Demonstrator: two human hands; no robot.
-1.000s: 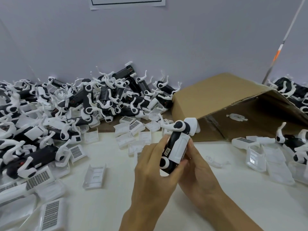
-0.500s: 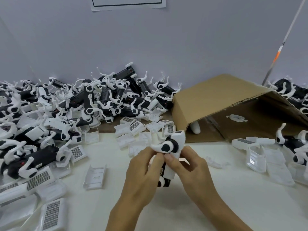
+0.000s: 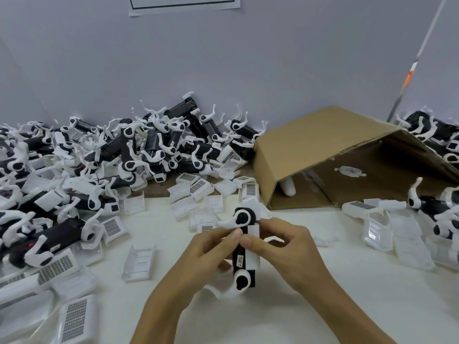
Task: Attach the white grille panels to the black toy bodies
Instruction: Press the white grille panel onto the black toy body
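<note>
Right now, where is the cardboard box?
In the head view the cardboard box lies tipped on its side at the right rear of the white table, against the wall, with its open mouth facing the person, just beyond the right hand.

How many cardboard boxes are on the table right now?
1. The cardboard box lies tipped on its side at the right rear of the table, its opening toward the camera. Others may be hidden behind the piles.

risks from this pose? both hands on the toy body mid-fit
1. The white panel sits on the toy body, pinched only by the thumbs of the left hand and right hand; it could seat crooked.
2. The toy's thin white leg juts out near the grip and might snag or bend.
</note>
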